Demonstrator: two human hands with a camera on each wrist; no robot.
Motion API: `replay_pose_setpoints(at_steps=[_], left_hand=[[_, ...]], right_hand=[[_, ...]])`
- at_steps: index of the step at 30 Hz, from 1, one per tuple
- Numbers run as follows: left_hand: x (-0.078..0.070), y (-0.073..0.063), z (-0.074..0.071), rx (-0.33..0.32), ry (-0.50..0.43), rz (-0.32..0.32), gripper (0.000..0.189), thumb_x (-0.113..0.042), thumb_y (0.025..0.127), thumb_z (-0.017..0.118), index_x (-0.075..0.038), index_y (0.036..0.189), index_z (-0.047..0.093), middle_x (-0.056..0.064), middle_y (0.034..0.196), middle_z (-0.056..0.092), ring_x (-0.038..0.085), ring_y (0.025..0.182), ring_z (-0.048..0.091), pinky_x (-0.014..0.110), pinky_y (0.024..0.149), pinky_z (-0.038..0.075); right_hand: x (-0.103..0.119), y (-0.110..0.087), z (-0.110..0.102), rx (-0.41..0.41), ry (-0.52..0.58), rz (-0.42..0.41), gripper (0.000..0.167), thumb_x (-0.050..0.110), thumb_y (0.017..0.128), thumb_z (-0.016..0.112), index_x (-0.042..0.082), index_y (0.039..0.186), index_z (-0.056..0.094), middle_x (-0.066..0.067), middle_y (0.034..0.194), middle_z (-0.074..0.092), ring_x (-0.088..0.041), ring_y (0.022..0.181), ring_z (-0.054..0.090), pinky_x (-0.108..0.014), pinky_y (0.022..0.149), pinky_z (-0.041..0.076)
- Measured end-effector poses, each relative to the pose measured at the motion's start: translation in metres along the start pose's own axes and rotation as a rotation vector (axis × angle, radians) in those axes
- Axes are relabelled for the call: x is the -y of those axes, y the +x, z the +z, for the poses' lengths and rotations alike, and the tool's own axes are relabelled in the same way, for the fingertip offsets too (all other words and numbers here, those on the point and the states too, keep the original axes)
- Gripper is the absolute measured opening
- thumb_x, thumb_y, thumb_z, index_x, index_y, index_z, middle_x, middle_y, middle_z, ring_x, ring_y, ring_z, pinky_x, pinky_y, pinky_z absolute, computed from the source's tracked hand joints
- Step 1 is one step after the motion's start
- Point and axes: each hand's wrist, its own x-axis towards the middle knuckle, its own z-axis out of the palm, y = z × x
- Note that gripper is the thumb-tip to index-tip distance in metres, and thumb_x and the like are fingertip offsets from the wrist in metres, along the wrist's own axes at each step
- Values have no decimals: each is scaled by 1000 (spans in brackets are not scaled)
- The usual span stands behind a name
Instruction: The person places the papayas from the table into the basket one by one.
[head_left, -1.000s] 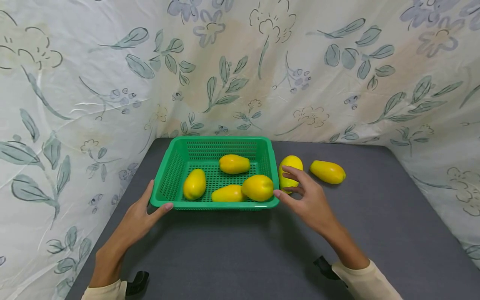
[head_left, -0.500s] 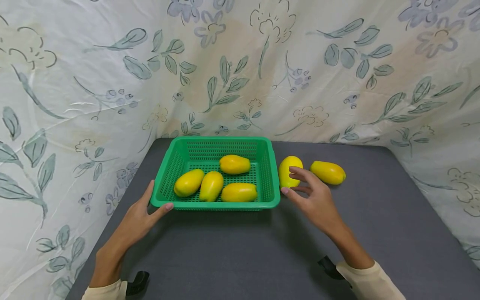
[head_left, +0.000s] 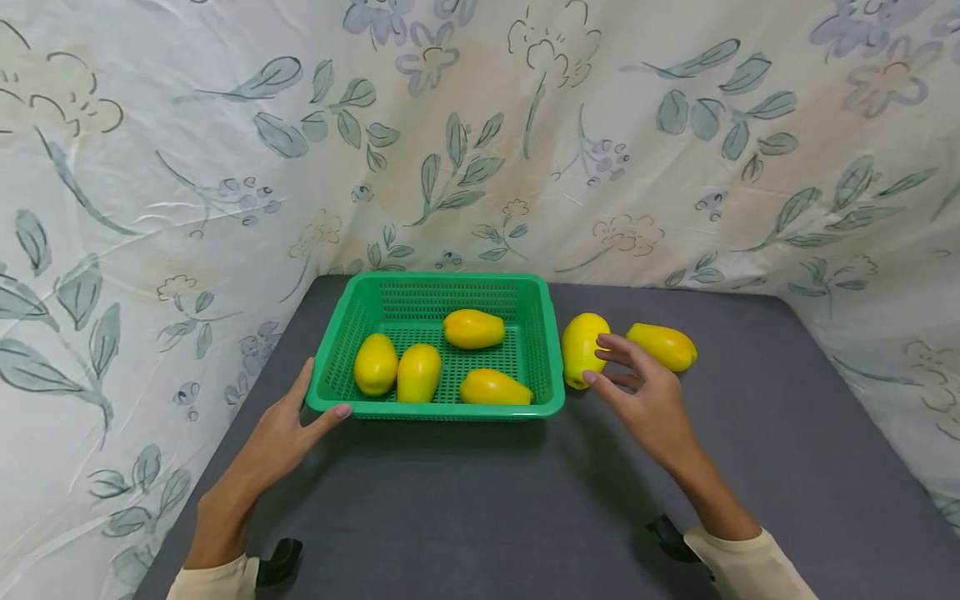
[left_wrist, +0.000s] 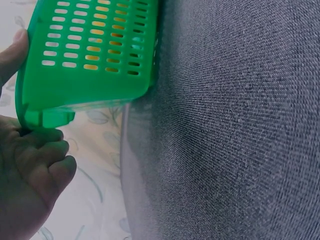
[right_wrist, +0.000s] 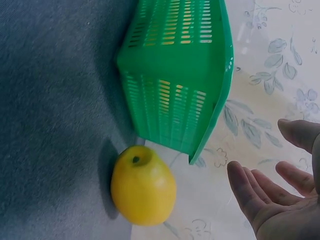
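A green plastic basket (head_left: 555,350) with slotted sides sits on the dark cloth, holding several oblong yellow fruits (head_left: 473,329). My left hand (head_left: 281,442) grips its front left corner, thumb over the front rim; in the left wrist view the fingers (left_wrist: 62,172) curl against the rim. Beside the basket's right wall lies another yellow fruit (head_left: 581,346), its stem dimple facing me in the right wrist view. My right hand (head_left: 645,400) is at this fruit's right front, fingers loosely bent, holding nothing; the right wrist view shows it apart from the fruit.
A further yellow fruit (head_left: 663,347) lies to the right, partly behind my right hand. The grey table cloth (head_left: 465,500) spreads in front of the basket. A floral curtain (head_left: 480,150) hangs close behind and along the sides.
Inside the basket, a fruit that lay at the front right has rolled left, and the front fruits have shifted apart. My right hand has moved slightly right, away from the basket rim.
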Motion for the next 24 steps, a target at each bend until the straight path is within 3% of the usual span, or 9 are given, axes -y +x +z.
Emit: replay_pose_setpoints(at_steps=[10, 18, 24], left_hand=[[-2, 1, 1, -8, 0, -3, 106, -52, 104, 64, -12, 171, -8, 26, 175, 12, 53, 157, 24, 75, 118, 27], [-3, 0, 1, -7, -8, -9, 106, -52, 104, 64, -11, 171, -8, 26, 175, 11, 53, 157, 23, 75, 119, 25], [-2, 0, 1, -4, -12, -14, 106, -53, 104, 64, -13, 171, -8, 26, 175, 11, 53, 157, 23, 75, 119, 25]], right_hand=[[-12, 1, -11, -13, -40, 35, 56, 13, 97, 80, 8, 148, 60, -14, 139, 68, -30, 122, 68, -8, 91, 52], [-22, 4, -21, -42, -63, 54, 55, 13, 96, 82, 6, 146, 60, -13, 141, 67, -6, 121, 66, -8, 92, 52], [-31, 6, -29, -50, -105, 120, 58, 19, 97, 81, 5, 148, 59, -15, 143, 64, -28, 123, 67, -2, 90, 47]])
